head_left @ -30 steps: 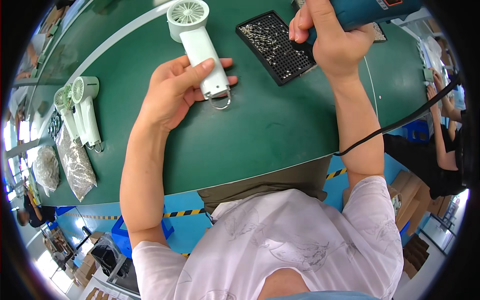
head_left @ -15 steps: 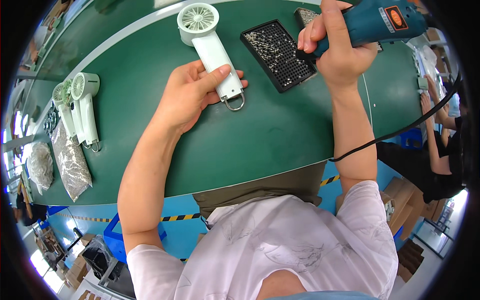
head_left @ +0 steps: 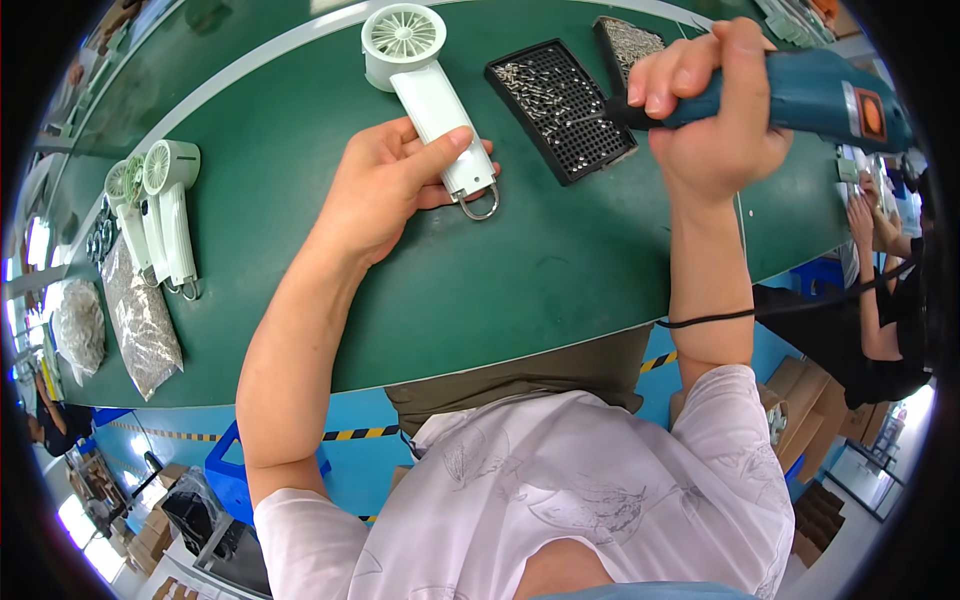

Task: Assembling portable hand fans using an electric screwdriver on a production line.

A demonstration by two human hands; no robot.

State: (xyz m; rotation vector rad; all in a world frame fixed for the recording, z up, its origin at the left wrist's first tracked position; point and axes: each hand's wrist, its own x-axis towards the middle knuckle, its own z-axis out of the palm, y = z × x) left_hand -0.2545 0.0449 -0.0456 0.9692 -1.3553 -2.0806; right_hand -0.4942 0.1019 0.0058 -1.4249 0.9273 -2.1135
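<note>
My left hand [head_left: 405, 175] is closed round the white handle of a handheld fan [head_left: 437, 110], thumb on top, fingers beneath. The fan's round pale-green head points away from me, and a metal loop hangs at its near end. My right hand [head_left: 715, 125] grips a teal electric screwdriver [head_left: 815, 95], held level above the table with a black cord trailing from it. Its thin bit points left, over a black perforated screw tray [head_left: 590, 140]. Small silver screws lie in that tray, mostly on its left side; whether the bit touches one I cannot tell.
A second tray [head_left: 625, 45] of screws stands behind, partly hidden by my right hand. Several more fans [head_left: 172, 215] lie at the left, near a silver bag [head_left: 140, 320] and a clear plastic bag [head_left: 78, 330]. At the far right another person's hands [head_left: 865, 215] are at the table.
My right hand has swung the screwdriver lower and to the right, so its bit now shows over the screw tray. The fan and my left hand have shifted very slightly right.
</note>
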